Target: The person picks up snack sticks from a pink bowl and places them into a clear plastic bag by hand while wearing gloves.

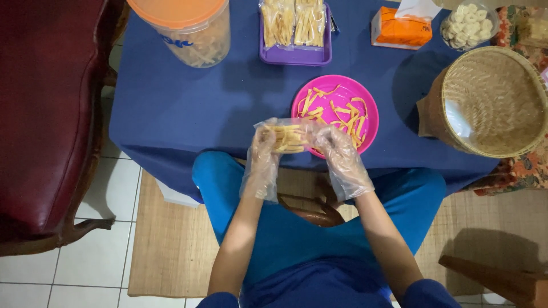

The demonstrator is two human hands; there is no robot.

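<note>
You wear loose, clear plastic gloves on your left hand point(264, 155) and right hand point(341, 157), dark blue sleeves pushed up, and bright blue trousers.

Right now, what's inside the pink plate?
The pink plate holds loose yellow snack strips. Its near edge is covered by the right hand and the small clear bag that both gloved hands hold, so anything lying there cannot be seen.

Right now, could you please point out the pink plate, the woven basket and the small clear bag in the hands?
pink plate point(357, 91): head view, bare upper right rim.
woven basket point(494, 102): head view, inner woven floor.
small clear bag point(288, 138): head view, middle, over the yellow strips inside.
</note>
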